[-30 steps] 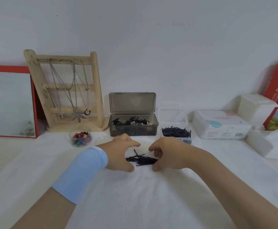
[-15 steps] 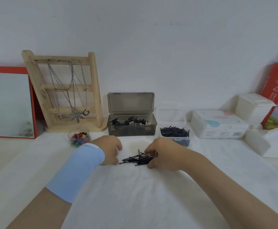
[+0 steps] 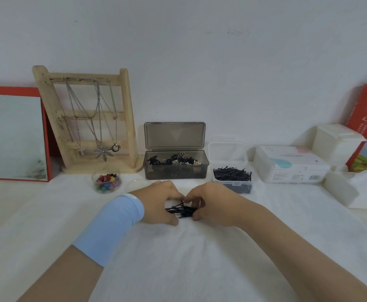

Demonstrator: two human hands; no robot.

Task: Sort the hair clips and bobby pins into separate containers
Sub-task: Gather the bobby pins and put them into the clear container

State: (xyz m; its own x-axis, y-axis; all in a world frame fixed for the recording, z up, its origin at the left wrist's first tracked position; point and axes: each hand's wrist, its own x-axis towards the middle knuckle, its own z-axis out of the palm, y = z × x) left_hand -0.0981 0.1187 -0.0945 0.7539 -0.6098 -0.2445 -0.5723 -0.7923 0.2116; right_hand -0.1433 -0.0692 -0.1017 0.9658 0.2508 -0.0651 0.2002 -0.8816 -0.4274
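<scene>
Nearest: both forearms reach fwd over the white cloth (image 3: pixel 178 264), with a blue wristband (image 3: pixel 115 225) on the L one. L hand (image 3: pixel 159 203) and R hand (image 3: pixel 210 203) cup a heap of loose bobby pins (image 3: pixel 180 211) from either side, fingers curled in round it. R fingertips look to nip the top strands. Heap seems to sit on the cloth, but can't tell if it's lifted at all.

Just beyond, to the R, is a clear tub (image 3: pixel 232 184) w/ pins piled high. At centre is a grey box (image 3: pixel 176 171), lid up, holding hair clips. L of that is a small round pot (image 3: pixel 107 184) of coloured clips.

Risks, imo: pins are thin, slick and tangled, so a two-hand scoop may shed strays en route. Tub looks near full, so extras could slide over the rim. Grey box sits just beside it, so a sloppy drop mixes pins w/ clips.
</scene>
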